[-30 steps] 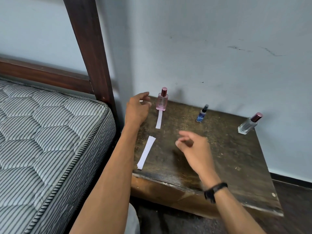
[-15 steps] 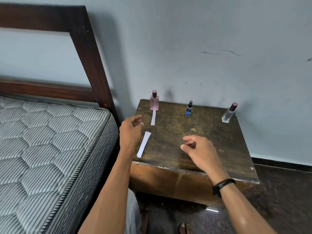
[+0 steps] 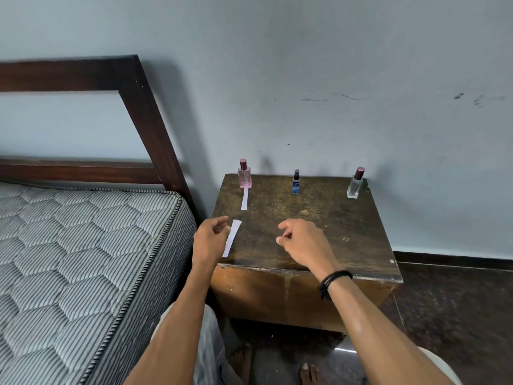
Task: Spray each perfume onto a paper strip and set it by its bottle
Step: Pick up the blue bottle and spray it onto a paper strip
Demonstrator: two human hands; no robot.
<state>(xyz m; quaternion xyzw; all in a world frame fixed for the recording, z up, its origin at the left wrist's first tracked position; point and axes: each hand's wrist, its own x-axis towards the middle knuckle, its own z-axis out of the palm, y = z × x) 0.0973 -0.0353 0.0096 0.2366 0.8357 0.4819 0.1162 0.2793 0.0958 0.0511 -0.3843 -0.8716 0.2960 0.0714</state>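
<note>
Three perfume bottles stand along the back of a worn wooden table [image 3: 347,234]: a pink bottle [image 3: 244,175] at the left, a small blue bottle [image 3: 296,182] in the middle, a clear bottle [image 3: 355,184] with a dark red cap at the right. One white paper strip [image 3: 244,199] lies just in front of the pink bottle. A longer paper strip [image 3: 232,237] lies near the table's front left. My left hand [image 3: 209,240] hovers beside that strip, fingers loosely curled and empty. My right hand [image 3: 304,243] hangs over the table's middle front, holding nothing.
A bed with a striped grey mattress [image 3: 83,259] and dark wooden headboard [image 3: 150,118] stands close on the left. A pale blue wall [image 3: 333,79] backs the table. Dark floor [image 3: 458,315] lies to the right and below.
My left hand has drawn back from the pink bottle to the table's front left, beside the longer strip. The view has pulled back and risen. My right hand stays over the table's middle.
</note>
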